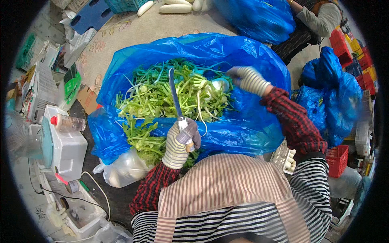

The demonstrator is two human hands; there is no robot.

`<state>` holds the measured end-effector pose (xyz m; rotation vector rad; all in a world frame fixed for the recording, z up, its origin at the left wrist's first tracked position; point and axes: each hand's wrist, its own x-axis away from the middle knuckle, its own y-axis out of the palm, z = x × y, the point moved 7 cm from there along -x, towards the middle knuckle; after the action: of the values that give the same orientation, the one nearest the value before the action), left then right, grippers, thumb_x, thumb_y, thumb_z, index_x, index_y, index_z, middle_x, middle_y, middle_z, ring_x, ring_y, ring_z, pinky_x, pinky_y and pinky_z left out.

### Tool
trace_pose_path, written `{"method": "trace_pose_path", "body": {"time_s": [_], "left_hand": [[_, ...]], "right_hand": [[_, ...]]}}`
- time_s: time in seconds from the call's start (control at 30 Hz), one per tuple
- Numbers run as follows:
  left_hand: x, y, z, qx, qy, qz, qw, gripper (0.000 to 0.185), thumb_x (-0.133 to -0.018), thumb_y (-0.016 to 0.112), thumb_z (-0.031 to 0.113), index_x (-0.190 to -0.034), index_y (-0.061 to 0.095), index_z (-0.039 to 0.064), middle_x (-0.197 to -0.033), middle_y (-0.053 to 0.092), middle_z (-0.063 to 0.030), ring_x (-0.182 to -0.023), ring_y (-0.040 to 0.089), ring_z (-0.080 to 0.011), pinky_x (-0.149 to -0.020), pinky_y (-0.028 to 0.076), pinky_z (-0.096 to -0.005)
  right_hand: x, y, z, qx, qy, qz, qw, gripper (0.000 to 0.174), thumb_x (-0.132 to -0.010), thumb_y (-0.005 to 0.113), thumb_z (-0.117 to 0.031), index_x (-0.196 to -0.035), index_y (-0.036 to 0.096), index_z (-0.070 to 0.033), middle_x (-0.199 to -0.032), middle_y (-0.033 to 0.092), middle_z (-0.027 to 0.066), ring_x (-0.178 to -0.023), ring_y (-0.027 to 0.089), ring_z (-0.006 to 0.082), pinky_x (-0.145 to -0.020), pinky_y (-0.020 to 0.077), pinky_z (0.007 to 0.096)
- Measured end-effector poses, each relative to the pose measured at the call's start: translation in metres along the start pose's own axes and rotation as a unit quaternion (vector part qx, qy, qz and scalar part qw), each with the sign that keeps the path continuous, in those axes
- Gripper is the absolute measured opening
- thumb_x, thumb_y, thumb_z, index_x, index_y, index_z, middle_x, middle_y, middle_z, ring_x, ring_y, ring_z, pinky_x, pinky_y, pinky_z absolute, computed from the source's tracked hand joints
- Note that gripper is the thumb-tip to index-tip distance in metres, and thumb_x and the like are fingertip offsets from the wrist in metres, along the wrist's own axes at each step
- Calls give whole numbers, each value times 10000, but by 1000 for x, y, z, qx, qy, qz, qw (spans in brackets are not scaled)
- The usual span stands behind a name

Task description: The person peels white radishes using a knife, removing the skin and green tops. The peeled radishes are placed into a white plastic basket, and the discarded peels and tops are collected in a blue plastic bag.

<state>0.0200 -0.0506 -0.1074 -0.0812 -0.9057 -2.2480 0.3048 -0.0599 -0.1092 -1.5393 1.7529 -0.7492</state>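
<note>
My left hand (173,152), in a striped work glove with grey fingers, grips the pale handle of a knife (174,94). Its long, slightly curved blade points away from me over a heap of cut leafy greens (170,100). The greens fill a large, wide-mouthed blue plastic bag (258,133). Over the bag's right inner side is my gloved right hand (249,79), blurred; whether its fingers hold anything is unclear. A white rounded piece, perhaps radish (219,85), shows among the greens near that hand. More leafy stalks (142,136) hang over the bag's near edge beside my left wrist.
White radishes (175,8) lie at the far edge. Another person's sleeve (322,19) appears beside a second blue bag (258,21). Filled blue bags (337,91) and a red crate (337,161) stand right. A foam box (68,148) and clear bag (124,170) are left.
</note>
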Motion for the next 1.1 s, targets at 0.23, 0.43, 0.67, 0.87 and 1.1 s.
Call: {"method": "trace_pose_path", "body": {"time_s": [0.23, 0.43, 0.67, 0.87, 1.1], "left_hand": [[2, 1, 10, -46, 32, 32, 998, 205, -862, 616, 211, -871, 512, 34, -590, 516, -46, -445, 491, -132, -399, 382, -240], [14, -20, 17, -23, 58, 79, 995, 203, -846, 631, 214, -861, 520, 44, -589, 518, -40, -441, 493, -135, -403, 392, -240], [29, -32, 46, -88, 156, 140, 974, 193, -827, 643, 183, -845, 522, 34, -590, 520, -32, -461, 508, -128, -406, 387, -243], [24, -47, 101, 33, 273, 105, 956, 263, -846, 629, 246, -962, 514, 40, -665, 543, -56, -536, 542, -155, -438, 414, -252], [23, -41, 127, 262, 236, -63, 934, 522, -841, 597, 454, -1240, 464, 143, -1037, 638, -80, -811, 661, -226, -513, 550, -330]], "right_hand": [[-20, 50, -38, 291, -13, -49, 955, 640, -597, 754, -211, -1191, 519, -165, -1065, 604, 133, -1061, 526, 364, -903, 425, 448], [-29, -9, -93, 316, -105, -48, 942, 642, -444, 791, -302, -1035, 601, -141, -954, 592, 82, -982, 532, 292, -933, 378, 449], [-18, -137, -193, 325, -276, 106, 898, 624, -515, 788, -222, -1090, 569, -115, -966, 582, 100, -939, 549, 315, -826, 451, 388], [17, -147, -180, -197, -40, 60, 978, 790, -530, 839, -39, -1245, 501, -43, -1103, 598, 40, -1026, 546, 132, -908, 448, 304], [38, -85, -185, -98, -162, 166, 968, 805, -515, 893, -179, -1214, 519, -42, -1100, 575, 62, -1027, 549, 165, -903, 444, 319]]}}
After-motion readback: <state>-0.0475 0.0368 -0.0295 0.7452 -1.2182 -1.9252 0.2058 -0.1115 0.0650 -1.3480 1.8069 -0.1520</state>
